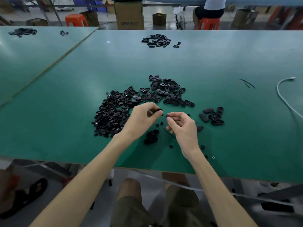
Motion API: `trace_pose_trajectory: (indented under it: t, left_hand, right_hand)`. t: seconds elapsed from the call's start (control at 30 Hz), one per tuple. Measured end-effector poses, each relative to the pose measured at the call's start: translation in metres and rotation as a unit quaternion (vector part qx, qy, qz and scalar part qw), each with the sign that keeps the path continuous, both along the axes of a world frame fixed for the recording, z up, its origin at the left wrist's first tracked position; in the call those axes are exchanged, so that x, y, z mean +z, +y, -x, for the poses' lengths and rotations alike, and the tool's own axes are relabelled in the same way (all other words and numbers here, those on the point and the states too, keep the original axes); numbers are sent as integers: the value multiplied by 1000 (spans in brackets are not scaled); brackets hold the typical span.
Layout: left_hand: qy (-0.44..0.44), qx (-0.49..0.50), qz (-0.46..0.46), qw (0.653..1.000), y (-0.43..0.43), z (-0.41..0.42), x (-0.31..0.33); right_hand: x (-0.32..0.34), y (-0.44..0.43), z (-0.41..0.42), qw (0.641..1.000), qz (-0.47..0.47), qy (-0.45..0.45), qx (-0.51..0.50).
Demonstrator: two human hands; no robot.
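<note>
Over a green table [65, 112], the left hand [142, 118] pinches a glossy black oval shell [158, 110] at its fingertips, and the fingers hide most of it. Just beside it, the right hand [183, 126] closes thumb and forefinger on a small dark piece [167, 115] too tiny to make out. Under both hands lie blurred oval parts [151, 136] and a thin black strip [168, 134]. Left of the left hand spreads a heap of small round parts [109, 117]. Beyond the fingertips sits a pile of oval shells [164, 92].
</note>
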State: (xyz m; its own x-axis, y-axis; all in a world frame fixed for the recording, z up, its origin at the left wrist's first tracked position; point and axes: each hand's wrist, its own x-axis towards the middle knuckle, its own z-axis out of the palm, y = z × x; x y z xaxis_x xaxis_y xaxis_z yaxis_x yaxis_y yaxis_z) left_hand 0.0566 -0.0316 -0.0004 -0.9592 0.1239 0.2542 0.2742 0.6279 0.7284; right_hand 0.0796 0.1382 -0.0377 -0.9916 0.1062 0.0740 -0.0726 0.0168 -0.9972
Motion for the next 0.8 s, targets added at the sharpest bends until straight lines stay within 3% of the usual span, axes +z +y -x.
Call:
trace_pose_trajectory:
  t: [0.37,0.8]
  left_hand:
    - [-69,-30,-133,988,9,2,-17]
    - [-154,-40,-385,909,6,7,-26]
  right_hand:
    - [0,1,0,1000,5,7,12]
    - [-2,1,1,999,44,7,-31]
